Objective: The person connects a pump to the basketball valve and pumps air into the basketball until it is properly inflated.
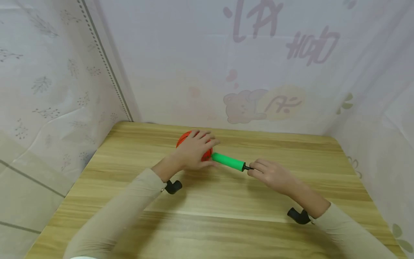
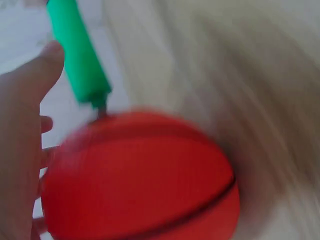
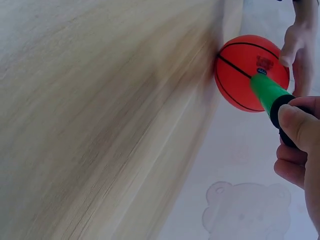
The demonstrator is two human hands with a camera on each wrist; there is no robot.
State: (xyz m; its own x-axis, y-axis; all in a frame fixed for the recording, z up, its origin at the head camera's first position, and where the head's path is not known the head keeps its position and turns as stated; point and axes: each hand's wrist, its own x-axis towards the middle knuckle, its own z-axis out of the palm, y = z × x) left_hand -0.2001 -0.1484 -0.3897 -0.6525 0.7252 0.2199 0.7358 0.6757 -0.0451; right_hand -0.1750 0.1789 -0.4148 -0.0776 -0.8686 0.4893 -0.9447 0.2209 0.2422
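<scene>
A small red toy basketball (image 1: pixel 183 137) with black lines rests on the wooden table. My left hand (image 1: pixel 195 149) holds it from above and the side, fingers spread round its surface. In the left wrist view a green hand pump (image 2: pixel 77 50) meets the ball (image 2: pixel 145 175) by a short dark nozzle at its end. The pump (image 1: pixel 229 162) lies between my hands, slightly tilted. Its black handle end is gripped by my right hand (image 1: pixel 270 174), with the thumb on the black part (image 3: pixel 282 111) in the right wrist view. The handle is mostly hidden by the fingers.
The wooden table (image 1: pixel 210 230) reaches back to a pale printed curtain (image 1: pixel 181 64) with a bear picture and lettering. More patterned curtain (image 1: pixel 48 90) hangs at the left side. Black angled mounts (image 1: pixel 174 187) sit at both wrists.
</scene>
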